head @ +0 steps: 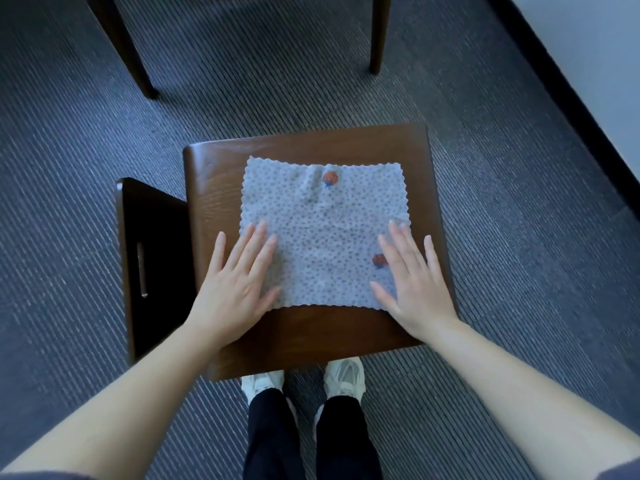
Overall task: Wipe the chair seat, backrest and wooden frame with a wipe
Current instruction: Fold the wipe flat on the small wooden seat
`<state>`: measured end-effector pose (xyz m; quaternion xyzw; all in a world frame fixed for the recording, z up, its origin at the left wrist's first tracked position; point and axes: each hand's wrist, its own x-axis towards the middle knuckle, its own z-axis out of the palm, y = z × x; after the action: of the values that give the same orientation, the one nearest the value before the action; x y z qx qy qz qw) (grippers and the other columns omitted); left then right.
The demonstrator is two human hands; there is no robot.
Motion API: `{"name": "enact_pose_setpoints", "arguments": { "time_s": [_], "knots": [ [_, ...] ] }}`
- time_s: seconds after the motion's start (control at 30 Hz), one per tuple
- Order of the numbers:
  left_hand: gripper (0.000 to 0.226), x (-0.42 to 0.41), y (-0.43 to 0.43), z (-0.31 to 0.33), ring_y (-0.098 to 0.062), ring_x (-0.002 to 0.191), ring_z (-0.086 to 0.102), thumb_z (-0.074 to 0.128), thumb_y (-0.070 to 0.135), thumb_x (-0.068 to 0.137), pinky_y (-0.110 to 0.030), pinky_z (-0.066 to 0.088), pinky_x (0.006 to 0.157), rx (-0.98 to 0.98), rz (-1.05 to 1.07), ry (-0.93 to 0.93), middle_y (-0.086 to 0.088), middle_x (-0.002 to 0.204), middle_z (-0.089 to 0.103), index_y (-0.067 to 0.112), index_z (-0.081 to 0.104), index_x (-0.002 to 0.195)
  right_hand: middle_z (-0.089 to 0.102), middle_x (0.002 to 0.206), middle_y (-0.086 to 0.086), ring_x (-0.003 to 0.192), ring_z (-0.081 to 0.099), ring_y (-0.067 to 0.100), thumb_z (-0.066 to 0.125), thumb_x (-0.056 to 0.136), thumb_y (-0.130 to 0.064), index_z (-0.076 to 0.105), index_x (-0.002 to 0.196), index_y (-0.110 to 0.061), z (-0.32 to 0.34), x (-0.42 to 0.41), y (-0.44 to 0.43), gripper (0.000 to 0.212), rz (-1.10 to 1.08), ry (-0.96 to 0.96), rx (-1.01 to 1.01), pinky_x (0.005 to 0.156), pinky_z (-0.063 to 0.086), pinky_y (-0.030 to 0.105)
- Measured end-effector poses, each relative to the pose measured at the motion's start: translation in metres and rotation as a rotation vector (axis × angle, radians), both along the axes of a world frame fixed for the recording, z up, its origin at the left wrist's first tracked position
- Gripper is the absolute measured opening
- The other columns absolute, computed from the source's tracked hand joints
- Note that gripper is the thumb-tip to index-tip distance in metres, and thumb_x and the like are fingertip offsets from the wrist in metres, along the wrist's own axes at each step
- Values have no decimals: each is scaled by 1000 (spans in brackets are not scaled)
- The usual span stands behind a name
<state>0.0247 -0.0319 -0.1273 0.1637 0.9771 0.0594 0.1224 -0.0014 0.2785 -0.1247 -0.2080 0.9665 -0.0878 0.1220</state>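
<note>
A dark wooden seat stands directly below me, with a dark side panel that has a handle slot on its left. A pale grey patterned wipe with scalloped edges and two red spots lies spread flat on the seat. My left hand rests flat, fingers apart, on the wipe's near left corner. My right hand lies flat, fingers spread, on its near right corner. Neither hand grips the wipe.
Striped grey carpet surrounds the seat. Two dark wooden legs of another piece of furniture stand at the top. A black skirting board and pale wall run along the right. My white shoes show under the seat's near edge.
</note>
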Motion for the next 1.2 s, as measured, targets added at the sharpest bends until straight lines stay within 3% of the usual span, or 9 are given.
{"name": "enact_pose_setpoints", "arguments": {
  "time_s": [0.1,0.27,0.37,0.47,0.6,0.7,0.87,1.0,1.2],
  "knots": [
    [44,20,-17,13,-30,112,58,46,40,87,-48,37,102,27,-93,66,-9,118,60,10,57,117,57,122,8,115,53,26,63,83,-39,57,123,-10,12,24,20,50,110,102,-20,100,35,40],
    [8,25,-18,16,-28,76,58,51,15,86,-39,39,71,-40,-186,93,-5,82,54,12,57,82,60,91,4,85,59,26,76,70,-18,64,95,-11,14,37,21,28,73,74,63,69,46,37],
    [10,17,-9,24,-26,70,52,50,7,77,-38,36,67,-45,-198,51,-4,77,51,14,54,71,56,78,2,73,54,25,70,66,-4,59,77,-12,14,31,15,18,84,79,96,61,40,36],
    [9,19,-8,41,-22,64,53,52,10,73,-30,39,61,122,-154,-133,2,69,51,16,47,69,52,68,-2,67,50,23,67,60,2,53,71,-14,25,30,14,25,90,18,22,64,32,33],
    [27,28,-14,62,-15,60,49,59,0,75,-24,34,52,297,212,-350,8,67,49,21,42,79,48,73,-10,72,45,17,54,68,-8,56,78,-19,49,32,13,15,17,-110,-24,72,37,35],
    [21,18,-14,70,-11,66,54,59,1,76,-29,43,60,437,450,-362,7,72,56,20,55,86,48,78,-8,78,42,14,35,73,-25,55,73,-18,58,16,5,21,-145,-244,-182,74,34,32],
    [11,-22,-10,57,-15,62,47,54,12,85,-30,37,60,583,812,-352,-6,66,53,6,57,75,51,69,4,61,41,9,53,83,-11,51,73,-6,57,-33,-18,11,-492,-447,-483,57,35,21],
    [25,-48,-8,38,-15,63,44,47,20,89,-31,35,59,615,958,-344,-2,65,48,0,50,76,36,62,-2,53,31,10,50,88,-17,37,67,-13,40,-64,-31,25,-631,-432,-474,48,25,23],
    [27,-59,-1,28,-15,65,45,42,22,96,-28,34,55,544,1009,-261,-7,71,53,1,54,83,42,61,-5,52,36,11,46,93,-19,44,70,-19,28,-76,-38,23,-712,-343,-394,49,28,25]
  ]
}}
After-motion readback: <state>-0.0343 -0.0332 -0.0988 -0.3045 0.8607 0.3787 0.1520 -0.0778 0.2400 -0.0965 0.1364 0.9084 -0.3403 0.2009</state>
